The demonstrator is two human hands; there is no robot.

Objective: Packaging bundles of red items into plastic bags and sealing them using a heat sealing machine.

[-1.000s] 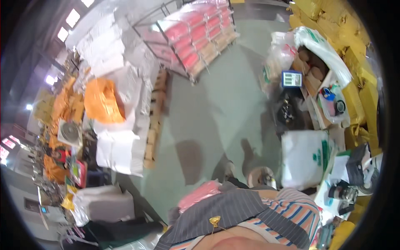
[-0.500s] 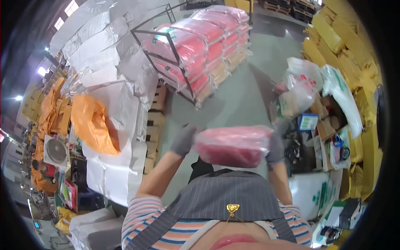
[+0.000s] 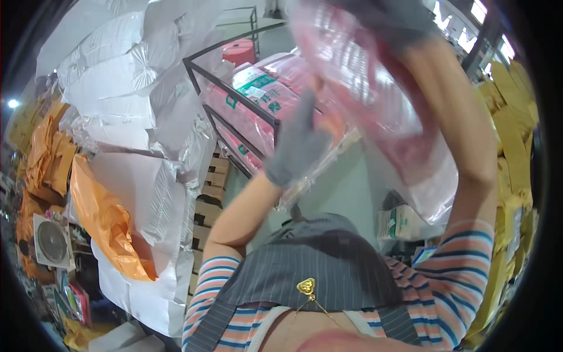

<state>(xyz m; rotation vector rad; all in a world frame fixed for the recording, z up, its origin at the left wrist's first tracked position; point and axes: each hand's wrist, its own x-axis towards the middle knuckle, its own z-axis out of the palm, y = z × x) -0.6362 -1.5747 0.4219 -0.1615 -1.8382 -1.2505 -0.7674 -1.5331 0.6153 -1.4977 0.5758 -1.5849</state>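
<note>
My right hand [image 3: 399,23], in a dark grey work glove, is raised at the upper right with its fingers closed on a large pink pack in clear plastic [image 3: 358,70]. The shiny wrap of this pack slants down along the inside of my right forearm, and motion blurs it. My left hand [image 3: 299,141], also gloved in grey, reaches forward with its fingers stretched out and holds nothing that I can see. Just beyond it lies a stack of pink plastic-wrapped packs [image 3: 258,88] with green print, partly hidden by the raised pack and my left hand.
A dark metal frame [image 3: 234,97] stands around the stack's left side. Farther left are white wrapped bundles [image 3: 111,76], an orange plastic bag [image 3: 111,223] and a fan [image 3: 51,239]. Yellow wrapped bundles [image 3: 510,141] line the right. A small wrapped pack [image 3: 399,223] sits on the floor.
The pink pack went from waist level between both hands up to the upper right with my right hand. My left hand let go of it and moved forward toward the stack.
</note>
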